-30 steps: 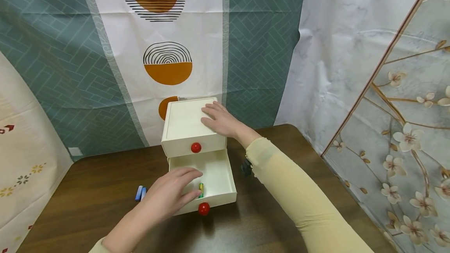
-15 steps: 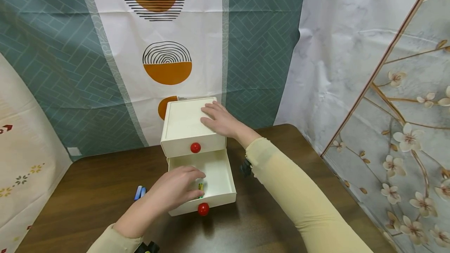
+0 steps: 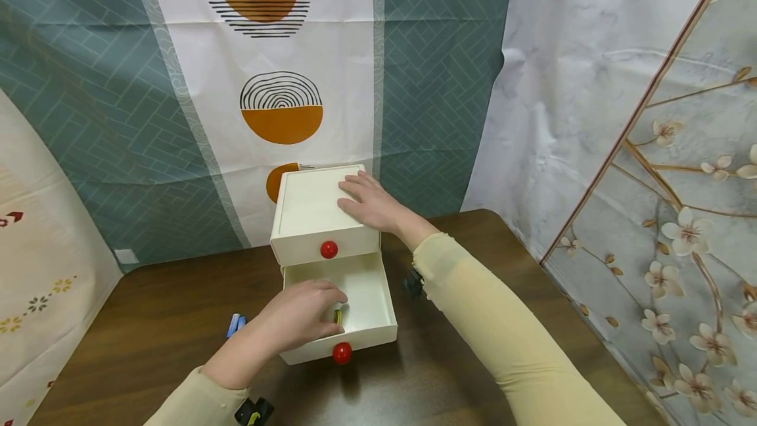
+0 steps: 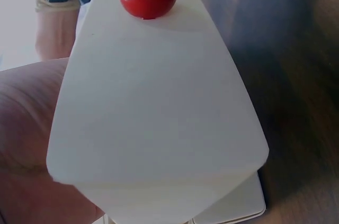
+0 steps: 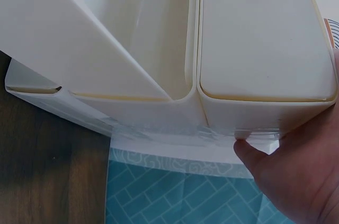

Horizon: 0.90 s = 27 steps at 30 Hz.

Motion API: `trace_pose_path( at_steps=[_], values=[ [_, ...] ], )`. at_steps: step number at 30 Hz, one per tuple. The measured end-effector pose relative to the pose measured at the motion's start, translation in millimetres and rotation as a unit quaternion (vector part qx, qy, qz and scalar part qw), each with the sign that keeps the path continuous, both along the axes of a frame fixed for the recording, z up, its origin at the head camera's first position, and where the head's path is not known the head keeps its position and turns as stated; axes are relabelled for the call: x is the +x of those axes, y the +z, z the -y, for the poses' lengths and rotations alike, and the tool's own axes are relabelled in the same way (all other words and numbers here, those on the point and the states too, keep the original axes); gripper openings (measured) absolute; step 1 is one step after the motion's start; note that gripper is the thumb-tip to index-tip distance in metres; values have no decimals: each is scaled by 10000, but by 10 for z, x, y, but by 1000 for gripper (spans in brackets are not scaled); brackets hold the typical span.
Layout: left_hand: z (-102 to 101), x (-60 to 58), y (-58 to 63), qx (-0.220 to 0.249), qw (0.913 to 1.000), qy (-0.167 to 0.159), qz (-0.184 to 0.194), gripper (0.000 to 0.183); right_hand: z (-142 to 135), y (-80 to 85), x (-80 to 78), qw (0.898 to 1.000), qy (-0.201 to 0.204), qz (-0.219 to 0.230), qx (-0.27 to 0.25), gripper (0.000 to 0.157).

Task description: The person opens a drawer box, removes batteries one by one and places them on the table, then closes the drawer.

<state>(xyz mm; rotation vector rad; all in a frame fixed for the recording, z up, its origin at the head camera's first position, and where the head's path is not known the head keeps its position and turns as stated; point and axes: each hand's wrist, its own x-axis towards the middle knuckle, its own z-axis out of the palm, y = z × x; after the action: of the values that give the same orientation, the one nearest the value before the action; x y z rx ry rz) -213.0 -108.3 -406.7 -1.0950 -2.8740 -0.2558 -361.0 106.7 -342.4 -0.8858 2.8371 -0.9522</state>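
Right hand (image 3: 367, 200) rests on the cabinet with its fingers apart and relaxed over the right edge of the top, one digit beside the side wall; left hand (image 3: 303, 313) reaches over the pulled-out drawer, its fingers curved and the thumb parted from them.

Largest is the dark wooden table (image 3: 426, 380), with the white two-drawer cabinet (image 3: 313, 202) standing near its back edge. Its upper drawer is pushed in; the lower drawer (image 3: 368, 294) juts well out toward the person. On the drawer fronts sit an upper red knob (image 3: 328, 249) and a lower red knob (image 3: 342, 353), neither of them held. Smallest are the batteries: a yellow-green battery (image 3: 338, 316) lies inside the lower drawer near its front wall, in the gap between left thumb and fingers; contact cannot be told. Two blue batteries (image 3: 232, 325) lie on the table left of the drawer, just beside the left forearm.

With the drawer so far out, weight from the left hand on its front could tip the cabinet forward if the right hand eased off. A clumsy fingertip might roll the smooth yellow-green battery away, and the left forearm, swinging outward, could knock the blue pair.
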Motion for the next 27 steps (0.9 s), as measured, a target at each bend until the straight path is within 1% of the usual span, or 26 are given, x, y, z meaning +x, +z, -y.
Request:
trace_pose_path(
  at_steps=[8,12,21,24,27],
  values=[
    [-9,-1,1,-73,9999,-13,-121,39,-2,2,2,10000,-5,15,-26,63],
    [-12,6,13,-96,9999,-22,-72,38,-3,-3,5,10000,-4,20,-32,62],
    [14,0,42,-116,9997,-193,85,35,-3,-3,0,10000,15,23,-70,62],
    [23,-6,39,-88,9996,-261,63,36,-3,-1,1,10000,-6,45,-76,62],
    [25,-17,30,-10,9994,-343,38,41,-4,-4,0,10000,-26,55,-68,62]
  ],
)
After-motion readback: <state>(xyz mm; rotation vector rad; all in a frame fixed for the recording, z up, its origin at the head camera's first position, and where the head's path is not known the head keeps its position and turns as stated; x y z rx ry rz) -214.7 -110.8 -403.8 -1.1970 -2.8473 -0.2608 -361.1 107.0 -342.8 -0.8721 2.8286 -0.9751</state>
